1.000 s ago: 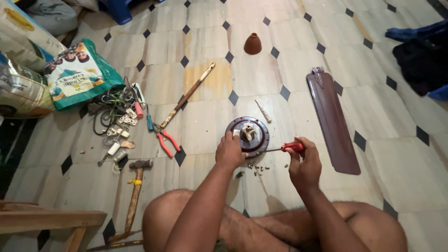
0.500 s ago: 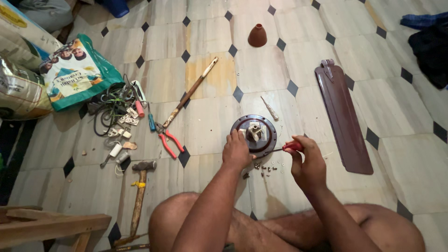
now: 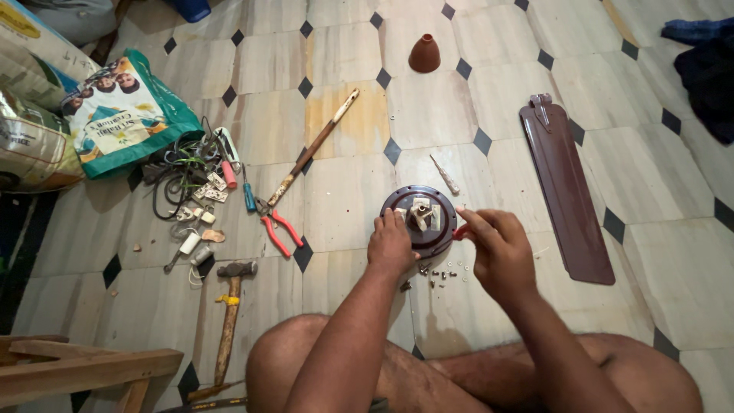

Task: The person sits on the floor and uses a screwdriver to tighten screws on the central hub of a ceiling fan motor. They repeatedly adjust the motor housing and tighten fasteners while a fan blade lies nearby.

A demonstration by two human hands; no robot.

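On floor tile: right hand (image 3: 501, 251), now closer to round brown fan motor (image 3: 420, 218), grips red-handled screwdriver (image 3: 460, 232); left hand (image 3: 391, 243) steadies motor rim, fingers curled.

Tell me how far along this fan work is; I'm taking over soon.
Done: blade and cone cover lie detached, loose screws on the floor. In hand: left hand steadies the round motor plate; right hand works a red-handled tool. Left: centre parts remain mounted.

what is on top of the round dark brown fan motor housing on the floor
A pale whitish part sits at its centre. The left hand covers its near-left edge, the right hand its right edge.
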